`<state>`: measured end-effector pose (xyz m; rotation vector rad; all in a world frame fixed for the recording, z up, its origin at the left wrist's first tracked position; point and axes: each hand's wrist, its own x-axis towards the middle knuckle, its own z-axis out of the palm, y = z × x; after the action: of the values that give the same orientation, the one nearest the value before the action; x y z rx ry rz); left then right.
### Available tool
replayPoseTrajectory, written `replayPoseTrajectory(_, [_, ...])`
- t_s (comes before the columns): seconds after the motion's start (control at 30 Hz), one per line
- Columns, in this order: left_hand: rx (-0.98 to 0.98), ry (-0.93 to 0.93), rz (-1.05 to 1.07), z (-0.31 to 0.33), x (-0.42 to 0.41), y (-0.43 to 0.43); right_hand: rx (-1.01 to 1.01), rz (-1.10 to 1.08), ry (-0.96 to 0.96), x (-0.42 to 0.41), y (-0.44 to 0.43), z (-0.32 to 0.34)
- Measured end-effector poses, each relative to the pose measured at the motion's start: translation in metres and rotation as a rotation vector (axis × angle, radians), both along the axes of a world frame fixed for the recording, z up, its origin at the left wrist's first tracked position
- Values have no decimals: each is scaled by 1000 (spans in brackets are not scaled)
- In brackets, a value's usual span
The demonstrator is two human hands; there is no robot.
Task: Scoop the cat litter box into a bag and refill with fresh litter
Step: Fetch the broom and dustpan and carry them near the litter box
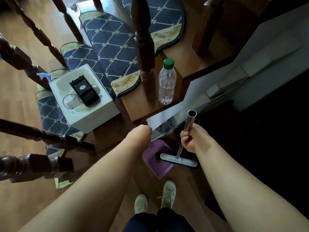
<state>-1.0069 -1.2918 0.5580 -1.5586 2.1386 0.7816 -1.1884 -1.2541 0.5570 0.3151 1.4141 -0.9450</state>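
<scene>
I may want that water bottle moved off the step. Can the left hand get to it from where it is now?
Probably yes. The left hand is forward, below the bottle, with nothing visible between them; only the stair post stands close on the bottle's left. Whether that hand already holds something is hidden.

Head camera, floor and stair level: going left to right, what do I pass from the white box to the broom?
White box holding a black device → clear water bottle with green cap → left hand → purple dustpan → metal broom handle gripped in the right hand.
</scene>
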Motion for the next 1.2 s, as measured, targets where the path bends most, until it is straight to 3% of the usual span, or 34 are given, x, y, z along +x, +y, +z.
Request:
replayPoseTrajectory(0.53, [-135, 10, 103, 43, 89, 98, 18, 270, 148, 61, 105, 66])
replayPoseTrajectory(0.73, [-154, 16, 305, 58, 105, 146, 8, 400, 96, 74, 119, 88])
replayPoseTrajectory(0.93, [-132, 17, 550, 72, 117, 213, -20, 692, 141, 101, 145, 100])
replayPoseTrajectory(1.2, [-253, 21, 818, 70, 164, 303, -79, 982, 163, 146, 174, 108])
